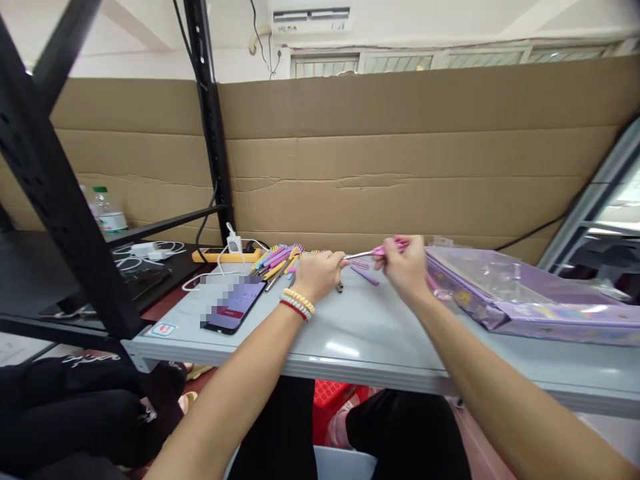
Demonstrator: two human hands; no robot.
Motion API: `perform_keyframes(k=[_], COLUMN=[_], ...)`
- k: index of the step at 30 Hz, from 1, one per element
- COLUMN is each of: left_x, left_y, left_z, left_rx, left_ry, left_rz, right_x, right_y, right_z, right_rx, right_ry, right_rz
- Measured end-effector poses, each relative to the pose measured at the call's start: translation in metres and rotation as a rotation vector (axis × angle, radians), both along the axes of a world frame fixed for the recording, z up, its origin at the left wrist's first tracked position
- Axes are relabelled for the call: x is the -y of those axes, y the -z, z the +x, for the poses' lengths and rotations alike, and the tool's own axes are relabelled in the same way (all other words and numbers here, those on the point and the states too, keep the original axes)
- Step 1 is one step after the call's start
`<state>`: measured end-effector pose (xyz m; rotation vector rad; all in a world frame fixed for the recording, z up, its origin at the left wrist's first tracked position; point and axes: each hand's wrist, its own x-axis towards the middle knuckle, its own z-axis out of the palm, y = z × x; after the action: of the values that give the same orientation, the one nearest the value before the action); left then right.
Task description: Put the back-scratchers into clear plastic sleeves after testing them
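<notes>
My right hand (406, 267) is closed around the pink end of a slim tool with a silver shaft (361, 255). That shaft points left and reaches the fingers of my left hand (320, 272), which are curled shut; what they hold is hidden. Left of my left hand lies a pile of slim pink, yellow, blue and purple sticks with metal parts (277, 260). A short metal piece (340, 287) lies just beside my left fingers. Between my hands, a purple stick (365, 275) rests on the grey table (370, 327).
A phone (235, 307) lies left of my left forearm. Behind it stands a yellow power strip (215, 255) with a white charger and cables. A purple box (525, 313) with clear plastic on it fills the right side. Black shelf posts (210, 120) rise at the left.
</notes>
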<state>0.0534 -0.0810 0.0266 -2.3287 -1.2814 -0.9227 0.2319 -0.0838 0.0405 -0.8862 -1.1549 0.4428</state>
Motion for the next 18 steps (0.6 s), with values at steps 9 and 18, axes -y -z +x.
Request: perform_keyframes(k=[9,18], left_x=[-0.021,-0.04], left_y=[0.001,0.0], left_z=[-0.042,-0.078], left_rx=[-0.054,0.1], left_ry=[-0.017,-0.261], left_rz=[-0.068,-0.053], right_x=[-0.018,-0.02], right_y=[0.029,-0.007], right_z=[-0.053,0.101], right_rx=[-0.002,-0.254], right_ry=[-0.313,0.251], right_rz=[-0.223,-0.149])
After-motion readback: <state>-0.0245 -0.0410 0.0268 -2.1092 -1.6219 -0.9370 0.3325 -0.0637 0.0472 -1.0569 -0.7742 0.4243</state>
